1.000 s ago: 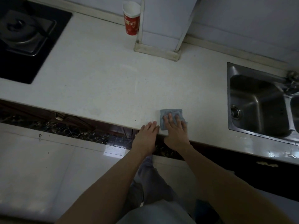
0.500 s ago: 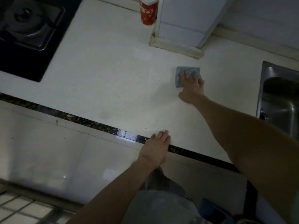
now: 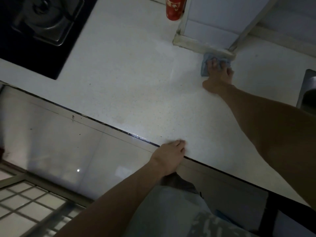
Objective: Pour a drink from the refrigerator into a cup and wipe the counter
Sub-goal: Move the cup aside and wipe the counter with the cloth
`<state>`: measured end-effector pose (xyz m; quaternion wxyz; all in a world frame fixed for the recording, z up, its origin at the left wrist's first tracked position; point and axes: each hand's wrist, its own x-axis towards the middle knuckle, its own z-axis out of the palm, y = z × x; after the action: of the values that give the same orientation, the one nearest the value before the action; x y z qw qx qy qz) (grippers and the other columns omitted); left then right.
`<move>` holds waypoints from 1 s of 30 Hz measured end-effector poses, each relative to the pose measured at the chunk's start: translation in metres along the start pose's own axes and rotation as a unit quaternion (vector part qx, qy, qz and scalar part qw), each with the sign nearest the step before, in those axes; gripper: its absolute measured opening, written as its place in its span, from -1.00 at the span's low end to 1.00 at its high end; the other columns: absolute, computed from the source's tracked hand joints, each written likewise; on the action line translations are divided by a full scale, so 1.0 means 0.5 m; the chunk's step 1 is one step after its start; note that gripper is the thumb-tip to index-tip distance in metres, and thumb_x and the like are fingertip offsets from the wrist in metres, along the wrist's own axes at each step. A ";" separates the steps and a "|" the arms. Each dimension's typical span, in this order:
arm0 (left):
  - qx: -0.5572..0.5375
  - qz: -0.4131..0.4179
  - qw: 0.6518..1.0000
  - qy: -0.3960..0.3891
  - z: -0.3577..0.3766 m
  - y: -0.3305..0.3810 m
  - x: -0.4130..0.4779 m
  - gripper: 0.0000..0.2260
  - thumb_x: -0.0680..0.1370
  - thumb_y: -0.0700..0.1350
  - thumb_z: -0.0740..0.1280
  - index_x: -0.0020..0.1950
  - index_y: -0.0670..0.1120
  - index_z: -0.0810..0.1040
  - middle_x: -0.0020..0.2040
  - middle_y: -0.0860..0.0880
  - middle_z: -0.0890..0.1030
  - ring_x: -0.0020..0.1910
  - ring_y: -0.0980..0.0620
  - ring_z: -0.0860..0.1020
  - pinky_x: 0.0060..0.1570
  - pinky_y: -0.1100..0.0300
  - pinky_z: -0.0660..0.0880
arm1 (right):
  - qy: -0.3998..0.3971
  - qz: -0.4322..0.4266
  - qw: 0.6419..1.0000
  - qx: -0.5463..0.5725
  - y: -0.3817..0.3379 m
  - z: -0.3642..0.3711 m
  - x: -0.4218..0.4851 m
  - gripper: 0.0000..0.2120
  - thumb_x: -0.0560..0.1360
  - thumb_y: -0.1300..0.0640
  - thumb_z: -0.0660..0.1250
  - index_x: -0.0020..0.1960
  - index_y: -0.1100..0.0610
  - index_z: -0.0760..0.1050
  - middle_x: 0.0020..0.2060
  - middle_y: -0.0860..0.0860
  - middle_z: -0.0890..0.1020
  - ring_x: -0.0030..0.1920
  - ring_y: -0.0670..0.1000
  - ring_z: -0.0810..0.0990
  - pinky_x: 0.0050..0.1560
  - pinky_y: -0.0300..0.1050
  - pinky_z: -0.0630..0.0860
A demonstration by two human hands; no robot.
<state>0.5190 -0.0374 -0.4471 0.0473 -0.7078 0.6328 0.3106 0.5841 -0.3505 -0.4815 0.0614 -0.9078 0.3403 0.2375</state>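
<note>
Cloth (image 3: 205, 70) lies flat on counter (image 3: 128, 79), far right, touching base of white column (image 3: 201, 44). R. hand (image 3: 219, 77) presses it, fingers extended, no pinch. L. hand (image 3: 169, 154) rests flat on near edge, holds nothing. Step: wiping. Next: draw cloth toward near edge w/ even pressure, clear of cup (image 3: 173, 10).

Dim, slightly blurred, wide-angle distortion

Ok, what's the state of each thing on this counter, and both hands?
Right hand: fingers pressing the blue cloth.
Blue cloth: flat on white counter, against the column base.
Left hand: resting on counter edge, holding nothing.
Red paper cup: upright, contents unseen.
Black gas stove: no flame visible.
</note>
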 end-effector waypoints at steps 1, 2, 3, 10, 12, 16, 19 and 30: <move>-0.005 0.001 1.000 0.003 0.000 -0.001 0.001 -0.48 0.58 -0.19 0.25 0.53 -0.22 0.24 0.58 -0.17 0.14 0.54 -0.09 0.18 0.34 0.02 0.39 | -0.002 -0.005 1.000 0.002 0.000 0.000 0.000 -0.21 0.53 -0.02 0.20 0.57 0.03 -0.22 0.57 -0.01 -0.12 0.55 0.17 -0.14 0.49 0.21 -0.04; -0.019 -0.001 1.000 0.009 -0.002 -0.002 0.003 -0.49 0.58 -0.19 0.26 0.52 -0.21 0.26 0.57 -0.17 0.18 0.51 -0.10 0.22 0.31 0.01 0.42 | -0.005 -0.007 1.000 0.005 -0.001 -0.002 -0.001 -0.21 0.53 -0.02 0.20 0.57 0.04 -0.22 0.57 0.00 -0.12 0.55 0.17 -0.15 0.48 0.21 -0.05; -0.042 -0.006 0.999 0.018 -0.006 -0.003 0.004 -0.50 0.57 -0.20 0.26 0.50 -0.21 0.28 0.54 -0.16 0.22 0.48 -0.11 0.28 0.27 0.00 0.46 | -0.009 -0.005 1.000 0.009 -0.003 -0.004 -0.001 -0.21 0.54 -0.02 0.20 0.57 0.05 -0.22 0.57 0.01 -0.13 0.55 0.18 -0.15 0.48 0.22 -0.05; -0.056 -0.109 0.986 0.114 -0.058 -0.070 -0.039 -0.46 0.58 -0.21 0.21 0.56 -0.18 0.18 0.58 -0.13 0.13 0.52 -0.14 0.17 0.51 -0.06 0.15 | -0.018 0.004 1.000 0.012 -0.010 -0.004 -0.003 -0.20 0.55 -0.06 0.19 0.57 0.05 -0.27 0.57 0.03 -0.17 0.55 0.20 -0.17 0.48 0.25 -0.06; -0.032 -0.158 0.982 0.101 -0.053 -0.110 -0.064 -0.44 0.59 -0.21 0.20 0.58 -0.15 0.13 0.60 -0.12 0.04 0.57 -0.15 0.05 0.55 -0.12 0.05 | -0.020 0.009 1.000 0.015 -0.015 -0.006 -0.005 -0.20 0.55 -0.06 0.19 0.57 0.05 -0.26 0.57 0.03 -0.17 0.55 0.20 -0.17 0.48 0.25 -0.07; -0.028 -0.238 0.964 0.119 -0.033 -0.200 -0.110 -0.46 0.56 -0.20 0.20 0.55 -0.12 0.20 0.61 -0.13 0.05 0.57 -0.18 0.06 0.53 -0.14 0.07 | -0.020 0.013 0.999 0.028 -0.023 -0.001 -0.014 -0.20 0.55 -0.04 0.21 0.57 0.04 -0.24 0.57 0.02 -0.16 0.55 0.18 -0.18 0.48 0.25 -0.06; -0.035 -0.225 0.968 0.106 -0.012 -0.252 -0.135 -0.49 0.54 -0.17 0.20 0.52 -0.10 0.27 0.59 -0.11 0.14 0.55 -0.15 0.14 0.50 -0.10 0.14 | -0.017 0.021 0.999 0.046 -0.041 0.011 -0.039 -0.21 0.54 -0.04 0.24 0.57 0.02 -0.19 0.57 0.00 -0.13 0.55 0.16 -0.17 0.48 0.24 -0.06; -0.050 -0.123 0.991 0.019 -0.005 -0.306 -0.150 -0.44 0.56 -0.19 0.25 0.54 -0.17 0.16 0.59 -0.16 0.04 0.53 -0.19 0.10 0.44 -0.13 0.26 | 0.008 0.053 0.990 0.129 -0.195 0.113 -0.266 -0.15 0.48 0.03 0.30 0.59 -0.01 -0.16 0.58 -0.02 -0.16 0.56 0.12 -0.24 0.50 0.16 -0.21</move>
<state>0.6610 0.0563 -0.4575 0.0374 -0.7873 0.5255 0.3203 0.5379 -0.1825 -0.4728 0.1628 -0.8746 0.4165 0.1874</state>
